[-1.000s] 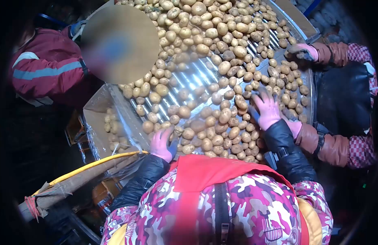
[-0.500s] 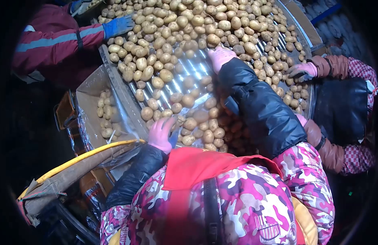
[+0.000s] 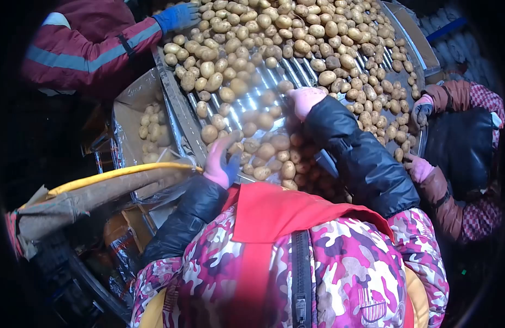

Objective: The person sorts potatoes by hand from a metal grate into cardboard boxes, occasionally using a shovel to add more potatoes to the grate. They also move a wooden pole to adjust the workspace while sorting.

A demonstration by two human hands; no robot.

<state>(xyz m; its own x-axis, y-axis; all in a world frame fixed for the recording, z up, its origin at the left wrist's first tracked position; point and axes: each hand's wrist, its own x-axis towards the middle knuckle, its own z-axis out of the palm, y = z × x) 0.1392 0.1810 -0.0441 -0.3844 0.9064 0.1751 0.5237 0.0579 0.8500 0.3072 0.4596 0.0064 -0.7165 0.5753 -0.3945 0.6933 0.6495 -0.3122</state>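
My left hand (image 3: pixel 220 162), in a pink glove with a blue-grey palm, is at the near left of a metal roller table (image 3: pixel 251 94). Its thumb and fingers are spread beside potatoes (image 3: pixel 210 134), and I see nothing gripped in it. Over the rollers, my right hand (image 3: pixel 307 102) wears a pink glove too. Its fingers point left and are mostly hidden by the back of the hand. A single potato (image 3: pixel 285 86) lies close to its fingertips. Between my hands, more potatoes (image 3: pixel 280 142) are gathered at the near edge, some blurred.
A carton (image 3: pixel 133 112) with potatoes inside stands left of the table. A yellow-edged strip (image 3: pixel 121 173) juts out at the near left. One person's blue glove (image 3: pixel 177 17) is at the far left. Another person's gloved hands (image 3: pixel 421 110) are along the right edge.
My right hand has drawn back toward me across the rollers. My left hand has shifted slightly left. At right, the other person's upper hand has pulled away from the potatoes. The view has shifted.
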